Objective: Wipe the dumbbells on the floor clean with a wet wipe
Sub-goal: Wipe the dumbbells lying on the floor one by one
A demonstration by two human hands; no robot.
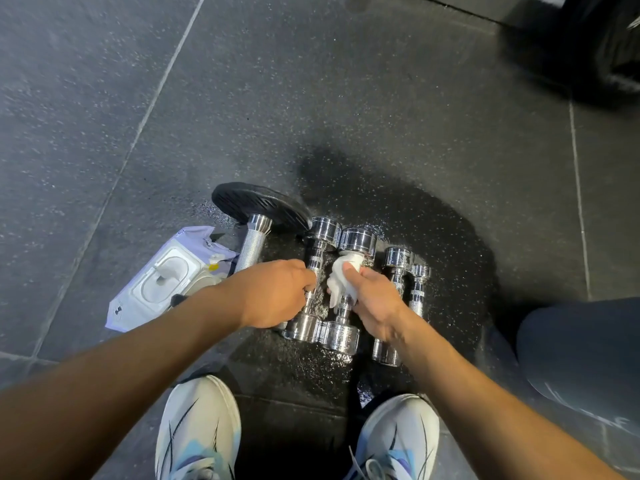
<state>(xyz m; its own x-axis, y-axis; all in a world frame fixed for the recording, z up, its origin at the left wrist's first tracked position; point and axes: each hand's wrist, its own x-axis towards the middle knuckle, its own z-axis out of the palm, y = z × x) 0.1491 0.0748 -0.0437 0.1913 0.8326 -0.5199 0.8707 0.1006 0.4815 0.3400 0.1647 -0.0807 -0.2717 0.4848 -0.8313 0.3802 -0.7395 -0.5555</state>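
Several chrome dumbbells lie side by side on the dark rubber floor. My left hand [277, 292] grips the handle of the left chrome dumbbell [323, 233]. My right hand [372, 303] holds a white wet wipe [344, 271] wrapped on the handle of the middle chrome dumbbell [358, 239], just below its far head. Two smaller dumbbells, one [398, 258] and a thinner one [419, 282], lie to the right, untouched. A larger dumbbell with a black plate [256, 202] and knurled handle [252, 251] lies at the left.
A lavender wet-wipe pack [162, 282] with a white flip lid lies left of the dumbbells. My two white shoes [199, 431] [398, 438] stand close in front. A knee in grey fabric [581, 348] is at the right. Dark gym equipment [595, 46] is top right.
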